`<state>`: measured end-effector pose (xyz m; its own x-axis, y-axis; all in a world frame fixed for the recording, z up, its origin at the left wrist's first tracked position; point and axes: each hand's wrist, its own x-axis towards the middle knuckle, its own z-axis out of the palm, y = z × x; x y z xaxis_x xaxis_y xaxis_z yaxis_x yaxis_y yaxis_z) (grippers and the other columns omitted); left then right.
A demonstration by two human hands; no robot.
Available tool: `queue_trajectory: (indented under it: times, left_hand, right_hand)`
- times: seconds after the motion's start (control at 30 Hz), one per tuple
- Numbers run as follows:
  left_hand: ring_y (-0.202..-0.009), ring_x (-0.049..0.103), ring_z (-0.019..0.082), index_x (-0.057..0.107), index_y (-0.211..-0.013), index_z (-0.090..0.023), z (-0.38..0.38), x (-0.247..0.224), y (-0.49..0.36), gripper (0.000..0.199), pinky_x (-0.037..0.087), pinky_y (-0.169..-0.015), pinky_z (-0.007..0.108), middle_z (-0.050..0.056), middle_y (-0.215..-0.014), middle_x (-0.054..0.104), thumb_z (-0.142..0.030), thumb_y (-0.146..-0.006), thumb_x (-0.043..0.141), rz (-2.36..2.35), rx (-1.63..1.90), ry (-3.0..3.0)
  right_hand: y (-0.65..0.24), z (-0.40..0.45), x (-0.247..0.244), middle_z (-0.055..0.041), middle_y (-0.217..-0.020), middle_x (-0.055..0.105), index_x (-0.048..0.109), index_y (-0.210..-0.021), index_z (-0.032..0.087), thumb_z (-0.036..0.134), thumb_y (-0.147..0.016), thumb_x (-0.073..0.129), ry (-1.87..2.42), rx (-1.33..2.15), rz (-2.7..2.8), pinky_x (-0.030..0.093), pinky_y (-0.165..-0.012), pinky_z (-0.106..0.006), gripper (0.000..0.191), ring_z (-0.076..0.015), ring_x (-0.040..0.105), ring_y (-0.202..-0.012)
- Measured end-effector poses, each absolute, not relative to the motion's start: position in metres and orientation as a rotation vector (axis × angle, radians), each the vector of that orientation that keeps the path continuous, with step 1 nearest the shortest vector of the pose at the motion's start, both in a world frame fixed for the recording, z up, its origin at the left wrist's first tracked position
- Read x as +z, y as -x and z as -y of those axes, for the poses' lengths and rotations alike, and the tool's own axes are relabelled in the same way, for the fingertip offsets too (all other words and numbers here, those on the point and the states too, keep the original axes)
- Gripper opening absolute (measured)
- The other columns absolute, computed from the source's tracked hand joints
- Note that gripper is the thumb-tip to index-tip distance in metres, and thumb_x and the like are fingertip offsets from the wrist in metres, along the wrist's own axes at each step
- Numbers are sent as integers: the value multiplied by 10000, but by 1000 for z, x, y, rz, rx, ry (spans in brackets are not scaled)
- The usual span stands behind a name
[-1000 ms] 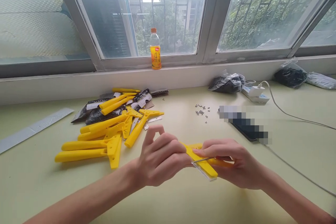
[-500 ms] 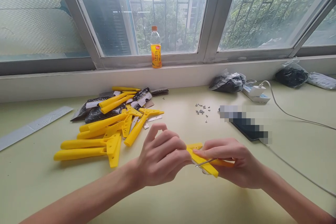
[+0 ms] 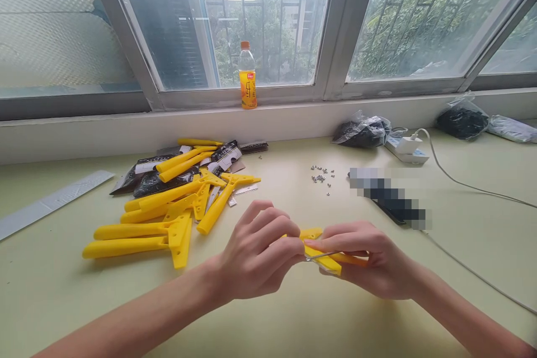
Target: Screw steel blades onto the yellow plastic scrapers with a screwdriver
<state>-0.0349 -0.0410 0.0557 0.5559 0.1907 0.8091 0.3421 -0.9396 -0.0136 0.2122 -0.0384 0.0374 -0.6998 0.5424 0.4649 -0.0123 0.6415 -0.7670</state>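
My right hand [image 3: 373, 257] is closed around a yellow plastic scraper [image 3: 331, 264], its wide head turned to the left. A thin metal rod [image 3: 325, 255], its kind not clear, lies across the head from under my right fingers towards my left fingertips. My left hand [image 3: 262, 254] is closed, its fingers curled and pinching at the left end of the scraper head. The tips are partly hidden, so anything small between them does not show. Small loose screws [image 3: 319, 178] lie on the table beyond my hands.
More yellow scrapers [image 3: 130, 243] are heaped on the left with black packets [image 3: 168, 182]. A flat metal strip [image 3: 54, 204] lies far left. To the right are a blurred phone [image 3: 390, 207], a power strip [image 3: 409, 154] with cable and a bag [image 3: 363, 131]. A drink bottle [image 3: 248, 86] stands on the sill.
The scraper and the rod have shifted slightly left in my right hand. The rod's tip is now right by my left fingertips. My left index finger is a little lower.
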Motion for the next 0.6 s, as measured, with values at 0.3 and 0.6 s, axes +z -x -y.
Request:
queue_trajectory:
  times: [0.3,0.6]
  left_hand:
    - [-729,571,160,592,-847,-161,48,67,35,125,455,-751,352,28,-777,683,-47,-803,616,353,-1274,2528]
    - [-676,578,156,643,-734,-129,56,84,34,134,459,-713,371,49,-738,684,-54,-825,579,244,-1275,2495]
  right_hand:
    - [-215,42,40,-53,-838,630,667,-1334,226,77,-909,618,369,990,2147,385,-560,-237,453,-112,468,-635]
    - [-212,43,44,-30,-764,608,748,-1220,238,78,-865,713,350,1155,2035,335,-513,-222,391,-92,420,-586]
